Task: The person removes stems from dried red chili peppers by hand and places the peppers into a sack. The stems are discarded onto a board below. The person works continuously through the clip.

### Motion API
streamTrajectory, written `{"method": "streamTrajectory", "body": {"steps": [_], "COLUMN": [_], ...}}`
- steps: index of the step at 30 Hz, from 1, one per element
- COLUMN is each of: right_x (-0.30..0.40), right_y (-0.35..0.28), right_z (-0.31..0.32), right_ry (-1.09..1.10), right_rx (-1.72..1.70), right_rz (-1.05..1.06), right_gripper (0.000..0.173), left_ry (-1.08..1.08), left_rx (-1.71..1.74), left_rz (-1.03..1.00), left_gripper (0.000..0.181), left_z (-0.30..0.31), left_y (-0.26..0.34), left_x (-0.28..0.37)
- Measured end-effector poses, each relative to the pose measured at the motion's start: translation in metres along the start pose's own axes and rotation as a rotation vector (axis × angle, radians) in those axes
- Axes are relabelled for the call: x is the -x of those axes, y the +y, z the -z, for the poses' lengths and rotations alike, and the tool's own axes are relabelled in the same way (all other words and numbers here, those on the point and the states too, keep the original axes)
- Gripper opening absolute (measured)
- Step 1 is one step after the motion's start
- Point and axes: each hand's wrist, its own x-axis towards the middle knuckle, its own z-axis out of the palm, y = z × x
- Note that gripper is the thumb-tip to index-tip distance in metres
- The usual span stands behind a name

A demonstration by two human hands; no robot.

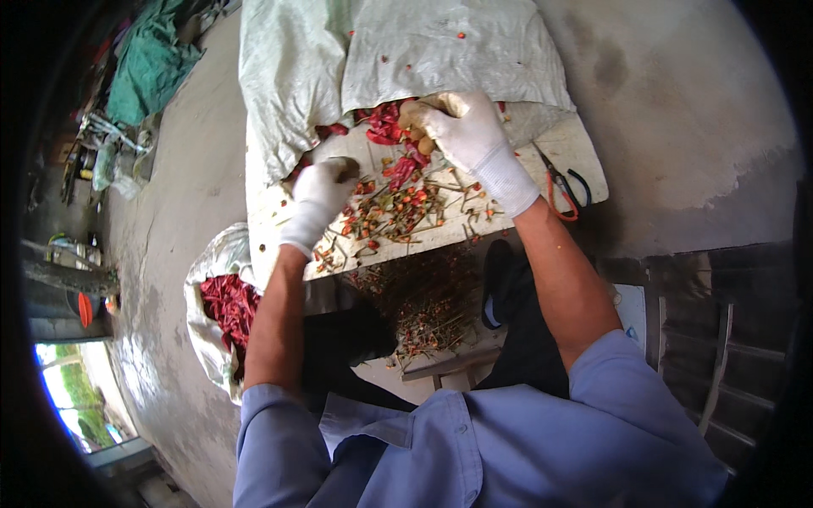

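Observation:
My right hand (467,130), in a white knit glove with brown-stained fingers, is bent over dried red chilies (384,124) at the opening of a white woven sack (451,63). Its fingertips meet the chilies, but whether they grip one is unclear. My left hand (321,197), gloved alike and motion-blurred, is at the left by the sack's lower edge; its fingertips are hard to make out. Between the hands, a heap of chili stems and caps (397,213) covers part of a pale board (502,219). Some red chilies lie just above the heap.
Scissors with red and black handles (562,187) lie at the board's right edge. An open white sack of red chilies (230,308) stands on the floor at left. Below the board, more stems (432,324) are piled near my feet. Green sheeting (149,70) lies at upper left.

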Motion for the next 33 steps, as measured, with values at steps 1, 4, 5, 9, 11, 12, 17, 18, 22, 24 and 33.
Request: {"method": "streamTrajectory", "body": {"steps": [1, 4, 5, 9, 11, 12, 17, 18, 22, 24, 33], "right_x": [0.0, 0.003, 0.002, -0.001, -0.001, -0.001, 0.003, 0.003, 0.003, 0.005, 0.011], "right_y": [0.0, 0.002, 0.002, 0.0, -0.001, -0.001, 0.003, 0.004, 0.006, 0.006, -0.003], "right_z": [0.002, 0.007, 0.009, 0.017, 0.02, 0.02, 0.011, 0.007, -0.007, -0.01, -0.036], "right_ry": [0.028, 0.012, 0.027, 0.06, 0.023, 0.039, -0.033, -0.041, -0.035, -0.013, 0.088], "right_rx": [0.057, -0.013, 0.02, 0.176, 0.205, 0.164, 0.316, 0.297, 0.067, 0.125, 0.34], "right_rz": [0.026, 0.06, 0.071, 0.083, 0.051, 0.096, 0.039, 0.054, 0.012, 0.097, 0.493], "right_gripper": [0.016, 0.02, 0.025, 0.027, 0.019, 0.017, 0.014, 0.015, 0.015, 0.013, 0.017], "left_ry": [-0.031, -0.08, -0.086, -0.097, -0.106, -0.039, 0.132, 0.167, 0.27, 0.301, 0.312], "left_rx": [0.011, -0.088, -0.112, 0.039, 0.158, 0.202, 0.508, 0.549, 0.601, 0.575, 0.367], "left_rz": [-0.044, -0.034, -0.027, 0.063, 0.199, 0.141, -0.043, -0.053, -0.112, -0.136, -0.216], "left_gripper": [0.035, 0.034, 0.034, 0.031, 0.026, 0.026, 0.021, 0.021, 0.023, 0.025, 0.023], "left_z": [-0.014, -0.047, -0.056, -0.067, -0.058, -0.05, -0.017, -0.013, -0.003, 0.001, 0.024], "left_y": [0.021, 0.057, 0.063, 0.059, 0.05, 0.046, 0.051, 0.057, 0.077, 0.082, 0.079], "left_x": [-0.01, -0.028, -0.032, -0.038, -0.031, -0.029, -0.009, -0.007, 0.003, 0.008, 0.016]}}
